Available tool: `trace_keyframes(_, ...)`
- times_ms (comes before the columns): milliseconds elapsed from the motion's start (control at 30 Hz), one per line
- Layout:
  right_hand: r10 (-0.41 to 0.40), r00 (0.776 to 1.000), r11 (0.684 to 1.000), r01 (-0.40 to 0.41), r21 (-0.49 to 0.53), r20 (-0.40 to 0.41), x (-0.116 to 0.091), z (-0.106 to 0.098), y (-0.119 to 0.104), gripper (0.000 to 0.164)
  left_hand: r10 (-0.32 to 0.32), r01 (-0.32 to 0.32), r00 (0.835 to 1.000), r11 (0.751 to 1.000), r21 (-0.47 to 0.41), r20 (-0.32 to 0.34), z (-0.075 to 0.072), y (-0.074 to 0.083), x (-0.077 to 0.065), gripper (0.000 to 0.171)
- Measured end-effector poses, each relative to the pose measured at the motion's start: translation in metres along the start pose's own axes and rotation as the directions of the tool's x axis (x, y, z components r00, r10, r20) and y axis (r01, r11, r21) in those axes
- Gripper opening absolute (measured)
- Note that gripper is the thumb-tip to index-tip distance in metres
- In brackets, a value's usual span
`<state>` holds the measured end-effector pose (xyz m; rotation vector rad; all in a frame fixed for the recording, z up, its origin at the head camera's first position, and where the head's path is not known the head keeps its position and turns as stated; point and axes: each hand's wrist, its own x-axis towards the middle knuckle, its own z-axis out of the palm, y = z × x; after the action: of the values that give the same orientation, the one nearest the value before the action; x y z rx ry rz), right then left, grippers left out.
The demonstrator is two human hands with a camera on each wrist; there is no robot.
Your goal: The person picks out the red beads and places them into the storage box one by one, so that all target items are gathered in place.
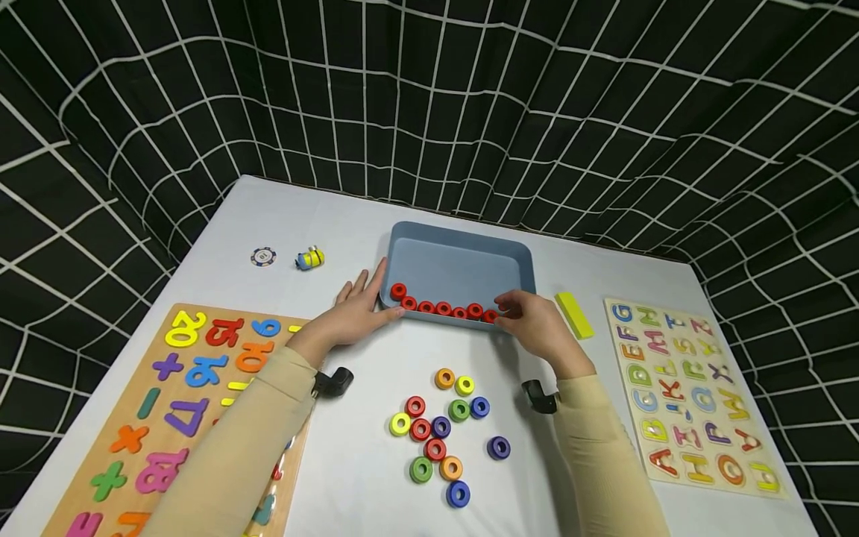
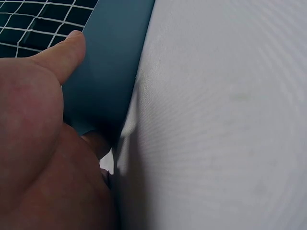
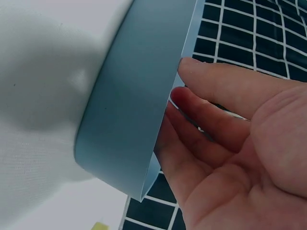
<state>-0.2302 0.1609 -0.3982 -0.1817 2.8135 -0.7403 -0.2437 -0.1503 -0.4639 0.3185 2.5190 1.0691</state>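
A row of several thick red rings [image 1: 443,308] lies in the blue-grey tray [image 1: 463,261], along its near wall. My left hand [image 1: 356,309] rests against the tray's near left corner, fingers stretched along the outside and thumb at the near rim. In the left wrist view its thumb [image 2: 72,50] lies by the tray wall [image 2: 112,57]. At the row's other end, my right hand [image 1: 533,321] has curled fingers and thumb at the last red ring [image 1: 491,316], seemingly pinching it. The tray wall [image 3: 129,96] hides that ring in the right wrist view.
Loose coloured rings [image 1: 441,426] lie in front of the tray. A number board [image 1: 150,358] is at left, an alphabet board [image 1: 691,395] at right. A yellow block [image 1: 573,315] lies right of the tray; a poker chip [image 1: 264,256] and small yellow-blue figure [image 1: 310,258] lie left.
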Motion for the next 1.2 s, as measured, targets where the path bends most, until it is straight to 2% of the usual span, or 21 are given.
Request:
trace_keyframes(233,0.010,1.000,1.000,-0.010,-0.003,-0.018,-0.007,-0.001,0.003,0.035,0.001,-0.001,1.000,1.000,-0.007,0.003,0.001,0.001,-0.001,0.099)
trace_keyframes(467,-0.045,0.995,0.999,0.047,0.017,-0.085,-0.022,-0.006,-0.004,0.031,0.002,-0.002,1.000,1.000,-0.008,0.001,0.001,0.000,0.000,0.099)
trace_keyframes(633,-0.097,0.986,0.993,0.106,0.057,-0.133,-0.043,-0.005,-0.011,0.029,0.001,-0.001,1.000,1.000,-0.009,0.007,0.001,0.001,0.000,0.099)
trace_keyframes(800,-0.187,0.969,0.972,0.206,0.112,-0.161,-0.077,0.006,-0.027,0.030,0.002,-0.002,1.000,1.000,0.010,-0.004,-0.003,0.003,0.000,0.098)
trace_keyframes(900,-0.217,0.970,0.962,0.232,0.146,-0.109,-0.100,0.021,-0.039,0.029,0.000,0.000,1.000,1.000,0.012,-0.009,-0.005,0.005,0.000,0.097)
trace_keyframes(967,-0.215,0.976,0.964,0.217,0.155,-0.032,-0.114,0.033,-0.046,0.026,0.002,-0.002,1.000,1.000,0.010,-0.010,-0.006,0.005,0.000,0.097)
trace_keyframes(1100,-0.164,0.974,0.981,0.145,0.126,0.156,-0.135,0.056,-0.052,0.019,0.006,-0.006,1.000,1.000,-0.001,-0.009,-0.004,0.005,-0.001,0.096)
trace_keyframes(1200,-0.122,0.966,0.991,0.105,0.087,0.229,-0.144,0.070,-0.054,0.018,0.002,-0.002,1.000,1.000,-0.002,-0.005,-0.001,0.004,-0.001,0.096)
